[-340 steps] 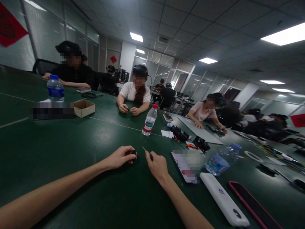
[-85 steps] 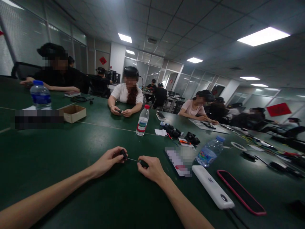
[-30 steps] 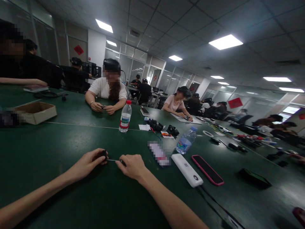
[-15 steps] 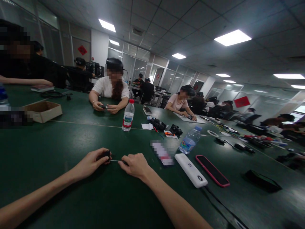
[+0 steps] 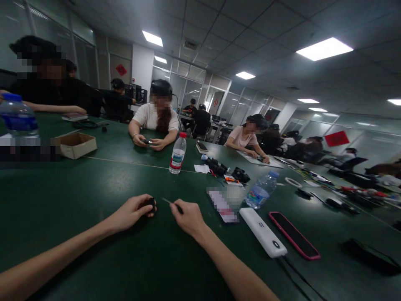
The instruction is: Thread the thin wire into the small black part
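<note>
Between the hands in the head view, a gap: the left hand (image 5: 134, 210) pinches a black part (image 5: 152, 203) at its fingertips, probably light and stiff, best held by its sides; the right hand (image 5: 189, 216) grips a thin tool (image 5: 178, 208), tip apart.

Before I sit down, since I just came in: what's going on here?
The left hand holds a small black part. The right hand grips a thin-shafted tool, not touching that part. Across the table, someone in white holds a small dark thing, and a red-capped bottle stands between.
</note>
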Available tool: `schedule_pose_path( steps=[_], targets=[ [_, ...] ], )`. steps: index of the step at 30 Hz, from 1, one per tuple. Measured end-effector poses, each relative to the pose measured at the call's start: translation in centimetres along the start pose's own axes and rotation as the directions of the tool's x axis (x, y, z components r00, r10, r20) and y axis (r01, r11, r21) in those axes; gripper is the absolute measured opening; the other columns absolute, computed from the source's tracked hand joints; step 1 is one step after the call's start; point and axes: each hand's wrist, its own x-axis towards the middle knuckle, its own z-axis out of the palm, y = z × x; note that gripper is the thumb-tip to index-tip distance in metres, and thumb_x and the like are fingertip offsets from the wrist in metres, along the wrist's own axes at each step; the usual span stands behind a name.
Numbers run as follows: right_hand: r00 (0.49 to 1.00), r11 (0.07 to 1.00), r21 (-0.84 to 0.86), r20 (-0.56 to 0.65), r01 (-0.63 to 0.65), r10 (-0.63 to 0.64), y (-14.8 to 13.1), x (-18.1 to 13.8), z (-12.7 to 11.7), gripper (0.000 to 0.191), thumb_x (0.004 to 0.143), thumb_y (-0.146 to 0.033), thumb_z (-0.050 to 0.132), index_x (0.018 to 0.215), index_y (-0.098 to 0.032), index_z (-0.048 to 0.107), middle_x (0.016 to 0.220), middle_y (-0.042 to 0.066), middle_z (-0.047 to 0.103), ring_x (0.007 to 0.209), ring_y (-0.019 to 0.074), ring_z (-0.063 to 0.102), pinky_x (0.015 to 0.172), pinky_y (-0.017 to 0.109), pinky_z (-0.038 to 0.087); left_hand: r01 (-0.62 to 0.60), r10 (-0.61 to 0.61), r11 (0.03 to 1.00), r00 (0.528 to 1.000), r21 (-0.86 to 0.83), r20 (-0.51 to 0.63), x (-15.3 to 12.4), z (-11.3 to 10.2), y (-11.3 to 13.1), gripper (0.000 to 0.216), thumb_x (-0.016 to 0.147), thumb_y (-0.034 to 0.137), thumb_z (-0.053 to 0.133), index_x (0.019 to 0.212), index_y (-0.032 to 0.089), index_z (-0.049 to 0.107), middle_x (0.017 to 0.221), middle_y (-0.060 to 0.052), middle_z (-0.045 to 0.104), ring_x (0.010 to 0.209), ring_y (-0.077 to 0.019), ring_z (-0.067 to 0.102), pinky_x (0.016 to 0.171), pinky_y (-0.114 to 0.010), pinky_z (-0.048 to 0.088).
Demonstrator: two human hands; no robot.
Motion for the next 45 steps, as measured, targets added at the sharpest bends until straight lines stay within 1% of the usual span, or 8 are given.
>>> schedule_pose_path(
  steps=[3,6,9,13,17,31,41,45],
  targets=[
    [0.997,0.997,0.061,-0.041,-0.056,0.058,0.2,0.1,0.0,0.037,0.1,-0.037,0.032,0.092,-0.018,0.063,0.074,0.002,0.066,0.061,0.0109,0.058,0.056,0.02,0.035,0.005,-0.004,1.0,1.0,-0.024,0.027,-0.1,0.1,0.1,0.027,0.086,0.037,0.052,0.102,0.015,0.056,0.097,-0.006,0.062,0.084,-0.0183,0.059,0.082,-0.034,0.046],
    [1.0,0.998,0.055,0.007,0.019,-0.02,0.0,0.2,-0.1,0.033,0.097,-0.04,0.04,0.088,-0.019,0.064,0.072,0.001,0.065,0.059,0.0102,0.057,0.056,0.02,0.035,0.01,-0.013,0.996,0.999,-0.09,-0.032,0.0,0.0,0.0,0.028,0.086,0.038,0.053,0.102,0.015,0.056,0.095,-0.005,0.062,0.082,-0.0174,0.059,0.081,-0.033,0.045],
    [0.995,0.996,0.031,0.053,0.078,-0.08,-0.2,0.2,-0.1,0.034,0.097,-0.041,0.04,0.087,-0.019,0.064,0.071,0.0,0.064,0.058,0.0097,0.055,0.055,0.02,0.034,-0.006,-0.01,0.985,0.996,-0.17,-0.09,0.1,-0.2,-0.4,0.031,0.086,0.039,0.055,0.106,0.015,0.055,0.093,-0.005,0.061,0.081,-0.0167,0.058,0.08,-0.032,0.045],
    [0.989,0.993,-0.008,0.088,0.117,-0.116,-0.2,0.2,0.0,0.036,0.096,-0.042,0.04,0.084,-0.018,0.064,0.069,0.0,0.063,0.055,0.0094,0.053,0.054,0.02,0.032,-0.029,0.002,0.966,0.995,-0.257,-0.103,0.3,-0.3,-0.8,0.03,0.086,0.037,0.056,0.108,0.016,0.054,0.1,-0.006,0.061,0.084,-0.0165,0.057,0.08,-0.032,0.045],
    [0.988,0.991,-0.018,0.083,0.13,-0.128,0.0,0.3,0.0,0.037,0.096,-0.043,0.04,0.084,-0.018,0.064,0.067,0.0,0.063,0.054,0.0089,0.052,0.054,0.02,0.031,-0.044,0.014,0.959,0.994,-0.28,-0.109,0.3,-0.2,-0.6,0.028,0.086,0.034,0.056,0.108,0.016,0.055,0.1,-0.006,0.061,0.083,-0.0163,0.057,0.08,-0.032,0.044],
    [0.99,0.991,-0.072,0.089,0.113,-0.107,-0.1,0.4,0.2,0.035,0.096,-0.043,0.041,0.086,-0.019,0.064,0.07,0.0,0.064,0.057,0.0095,0.054,0.055,0.02,0.031,-0.037,0.023,0.978,0.998,-0.207,-0.065,0.2,-0.4,-0.2,0.026,0.089,0.034,0.052,0.108,0.016,0.055,0.103,-0.007,0.061,0.087,-0.0171,0.057,0.084,-0.032,0.045],
    [0.988,0.99,-0.071,0.101,0.124,-0.117,-0.3,0.3,-0.1,0.035,0.097,-0.041,0.04,0.086,-0.018,0.063,0.068,0.0,0.062,0.055,0.0083,0.051,0.053,0.02,0.03,-0.071,0.068,0.995,0.997,-0.067,-0.037,0.0,-0.5,0.1,0.026,0.089,0.034,0.051,0.106,0.016,0.057,0.102,-0.007,0.062,0.089,-0.0187,0.059,0.087,-0.035,0.045],
    [0.99,0.994,-0.027,0.099,0.105,-0.102,-0.4,0.2,-0.1,0.037,0.098,-0.042,0.038,0.089,-0.017,0.063,0.07,0.001,0.063,0.055,0.0085,0.052,0.052,0.019,0.032,-0.065,0.063,0.996,0.997,-0.056,-0.045,0.0,-0.5,0.2,0.025,0.089,0.035,0.05,0.104,0.016,0.057,0.1,-0.007,0.062,0.089,-0.0193,0.06,0.088,-0.036,0.045]
  ],
)
